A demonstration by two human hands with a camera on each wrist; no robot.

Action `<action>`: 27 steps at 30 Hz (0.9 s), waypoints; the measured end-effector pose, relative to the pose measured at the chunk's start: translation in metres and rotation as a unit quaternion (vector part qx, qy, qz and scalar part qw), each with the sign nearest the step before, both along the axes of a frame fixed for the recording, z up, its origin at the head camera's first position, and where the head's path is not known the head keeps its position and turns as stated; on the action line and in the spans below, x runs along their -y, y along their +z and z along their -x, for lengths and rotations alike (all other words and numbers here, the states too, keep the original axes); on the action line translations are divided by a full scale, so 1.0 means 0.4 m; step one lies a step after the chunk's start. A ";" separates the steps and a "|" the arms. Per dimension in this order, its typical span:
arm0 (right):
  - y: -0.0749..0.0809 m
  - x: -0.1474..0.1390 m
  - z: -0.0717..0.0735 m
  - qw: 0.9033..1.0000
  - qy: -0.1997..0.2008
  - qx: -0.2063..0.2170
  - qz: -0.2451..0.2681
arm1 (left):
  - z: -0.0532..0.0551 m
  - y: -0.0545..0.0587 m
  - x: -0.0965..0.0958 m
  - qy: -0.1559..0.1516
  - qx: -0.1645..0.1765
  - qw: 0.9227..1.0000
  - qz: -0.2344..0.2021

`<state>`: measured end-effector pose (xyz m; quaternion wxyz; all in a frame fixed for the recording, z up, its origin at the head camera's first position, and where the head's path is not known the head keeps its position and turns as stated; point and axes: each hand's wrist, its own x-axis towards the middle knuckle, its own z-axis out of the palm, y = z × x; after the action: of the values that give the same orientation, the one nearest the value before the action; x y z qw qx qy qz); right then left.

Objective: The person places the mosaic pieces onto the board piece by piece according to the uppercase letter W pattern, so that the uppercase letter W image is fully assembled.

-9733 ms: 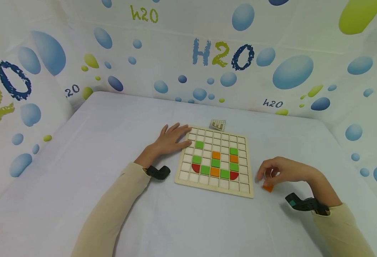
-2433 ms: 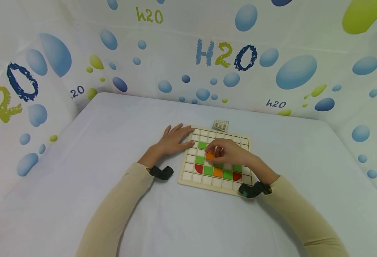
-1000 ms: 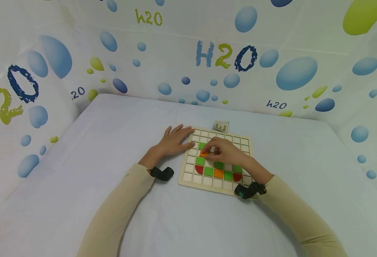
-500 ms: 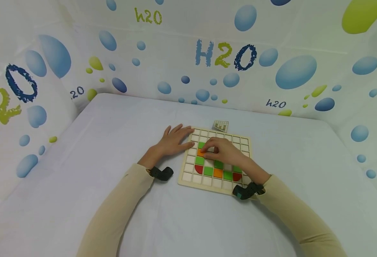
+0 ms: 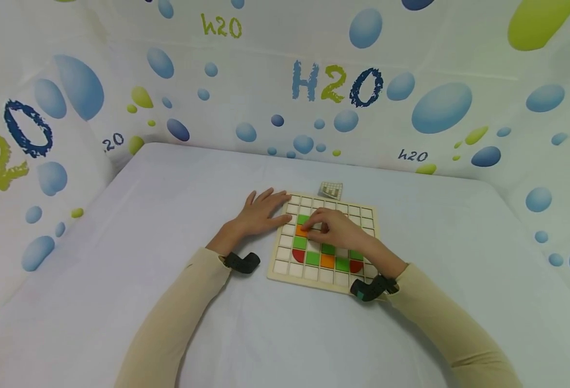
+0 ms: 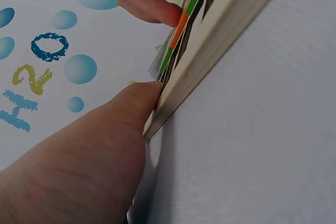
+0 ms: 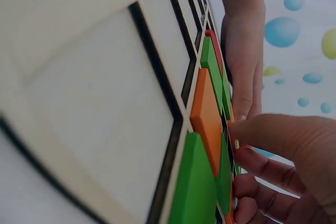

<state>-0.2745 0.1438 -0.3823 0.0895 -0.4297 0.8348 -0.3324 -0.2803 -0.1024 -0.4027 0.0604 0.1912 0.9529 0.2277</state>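
Observation:
On the white table lies a wooden grid board with green, orange and red tiles in some cells. My right hand reaches over it, index finger and thumb at an orange square tile, which sits in a left-hand cell between a green tile above and another green tile below. The right wrist view shows my thumb touching that tile's edge. My left hand rests spread at the board's upper left edge; in the left wrist view its thumb touches the board's side.
A small card with a printed grid lies behind the board. Red rounded tiles and a lower orange tile sit in the near rows. Behind the table hangs a white backdrop with blue and green drops.
My right hand picked up an orange tile right of the board, carried it left across the grid and set it into a left-hand cell. My left hand has kept its place.

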 end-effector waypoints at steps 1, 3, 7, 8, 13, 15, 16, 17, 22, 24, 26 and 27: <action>0.000 -0.001 0.000 1.000 -0.006 0.008 -0.007 | 0.000 0.000 0.000 -0.001 0.000 1.000 0.000; 0.000 -0.003 -0.002 1.000 -0.015 0.012 -0.016 | 0.001 0.000 -0.002 -0.003 -0.001 1.000 -0.001; 0.007 -0.010 -0.007 1.000 -0.022 0.002 -0.008 | 0.003 0.002 -0.004 -0.003 -0.003 1.000 0.002; 0.008 -0.013 -0.006 1.000 -0.021 -0.003 -0.002 | 0.003 0.002 -0.004 -0.002 -0.003 1.000 0.004; 0.027 -0.036 -0.001 0.999 -0.029 -0.016 0.021 | 0.000 0.002 0.003 0.003 0.001 1.000 0.010; 0.037 -0.051 0.003 0.999 -0.040 -0.012 0.020 | -0.002 0.004 0.007 0.004 0.002 1.000 0.008; 0.040 -0.060 0.006 0.999 -0.045 -0.012 0.019 | -0.004 0.005 0.009 0.004 0.002 1.000 0.006; 0.042 -0.069 0.010 0.998 -0.052 -0.012 0.018 | -0.005 0.006 0.011 0.005 0.001 1.000 0.003; 0.062 -0.117 0.029 0.996 -0.085 -0.021 0.018 | -0.008 0.015 0.016 0.009 0.005 1.000 -0.006; 0.068 -0.133 0.035 0.994 -0.102 -0.024 0.016 | -0.008 0.018 0.016 0.013 0.011 1.000 -0.006; 0.070 -0.150 0.042 0.992 -0.122 -0.030 0.010 | -0.007 0.021 0.016 0.017 0.016 1.000 -0.008; 0.070 -0.158 0.045 0.990 -0.135 -0.031 0.006 | -0.007 0.024 0.014 0.018 0.016 1.000 -0.009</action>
<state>-0.2926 0.2068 -0.3545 0.0149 -0.3235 0.8856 -0.3328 -0.2776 -0.1079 -0.3932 0.0703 0.1709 0.9530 0.2401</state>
